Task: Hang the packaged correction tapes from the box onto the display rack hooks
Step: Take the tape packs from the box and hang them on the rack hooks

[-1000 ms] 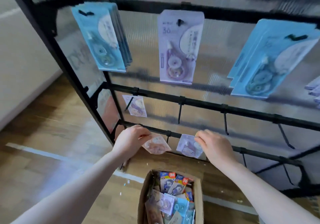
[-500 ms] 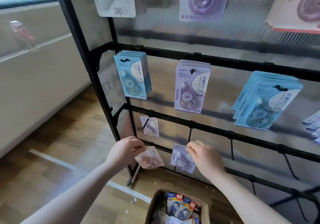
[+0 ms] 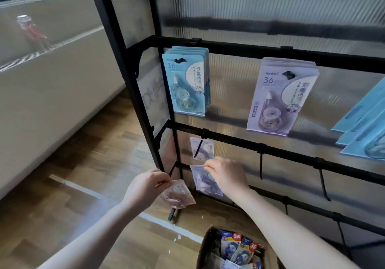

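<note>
My right hand (image 3: 226, 176) pinches the top of a small purple correction tape pack (image 3: 203, 182) just below the left hook (image 3: 198, 147) of the lower rail, where one small purple pack (image 3: 205, 151) hangs. My left hand (image 3: 146, 187) grips a small pink correction tape pack (image 3: 179, 194) by its upper corner, low and left of the rack's corner post. The open cardboard box (image 3: 205, 245) stands on the floor below, holding several blue and red packs (image 3: 239, 248).
The black display rack (image 3: 229, 47) carries a stack of blue packs (image 3: 186, 83), a stack of purple packs (image 3: 277, 100) and more blue packs (image 3: 362, 127) at the right edge. Bare hooks (image 3: 260, 164) hang along the lower rails. Wooden floor and a beige wall lie left.
The view has tilted up and left, so the box has slid toward the bottom edge. My right hand has carried the purple pack left and up toward the hook with the hanging pack.
</note>
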### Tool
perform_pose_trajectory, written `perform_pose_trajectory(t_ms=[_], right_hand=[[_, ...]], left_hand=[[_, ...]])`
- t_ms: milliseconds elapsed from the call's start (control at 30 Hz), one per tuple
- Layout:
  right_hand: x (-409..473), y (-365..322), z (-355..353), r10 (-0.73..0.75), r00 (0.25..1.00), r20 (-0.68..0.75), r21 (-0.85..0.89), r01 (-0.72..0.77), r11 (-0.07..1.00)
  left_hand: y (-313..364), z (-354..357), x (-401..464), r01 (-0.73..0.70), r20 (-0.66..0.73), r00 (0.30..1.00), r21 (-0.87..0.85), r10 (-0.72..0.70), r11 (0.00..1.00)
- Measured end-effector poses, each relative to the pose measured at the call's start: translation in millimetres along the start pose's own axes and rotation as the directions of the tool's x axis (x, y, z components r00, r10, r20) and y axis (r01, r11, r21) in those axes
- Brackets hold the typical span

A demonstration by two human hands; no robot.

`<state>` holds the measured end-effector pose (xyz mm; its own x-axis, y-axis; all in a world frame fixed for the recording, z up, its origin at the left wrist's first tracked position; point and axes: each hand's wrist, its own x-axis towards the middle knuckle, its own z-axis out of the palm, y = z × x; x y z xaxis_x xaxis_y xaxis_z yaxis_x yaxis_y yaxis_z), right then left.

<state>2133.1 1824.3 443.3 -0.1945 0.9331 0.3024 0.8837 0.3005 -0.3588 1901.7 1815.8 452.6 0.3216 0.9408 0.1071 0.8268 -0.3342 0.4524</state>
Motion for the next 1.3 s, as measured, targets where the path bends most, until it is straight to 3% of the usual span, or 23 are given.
perform_pose_trajectory(t_ms=[367, 567, 867, 1300], right_hand=[[44, -14, 54, 0.112, 0.993, 0.034, -0.015, -0.112, 0.994], [50, -15, 59, 0.106, 0.985, 0.137, -0.113, -0.090, 0.989], [54, 3, 52, 0.158, 0.941, 0.298, -0.095, -0.135, 0.986], [84, 21, 62, 0.221, 0.947, 0.232, -0.155, -0.188, 0.970]], left_hand=[[-66, 7, 48, -0.072, 0.120, 0.990, -0.064, 0.080, 0.995], [-80, 10, 65, -0.074, 0.185, 0.979, -0.095, 0.090, 0.993], [-91, 9, 78, -0.104, 0.232, 0.964, -0.110, 0.127, 0.989], [-85, 11, 81, -0.174, 0.265, 0.946, -0.080, 0.189, 0.982]])
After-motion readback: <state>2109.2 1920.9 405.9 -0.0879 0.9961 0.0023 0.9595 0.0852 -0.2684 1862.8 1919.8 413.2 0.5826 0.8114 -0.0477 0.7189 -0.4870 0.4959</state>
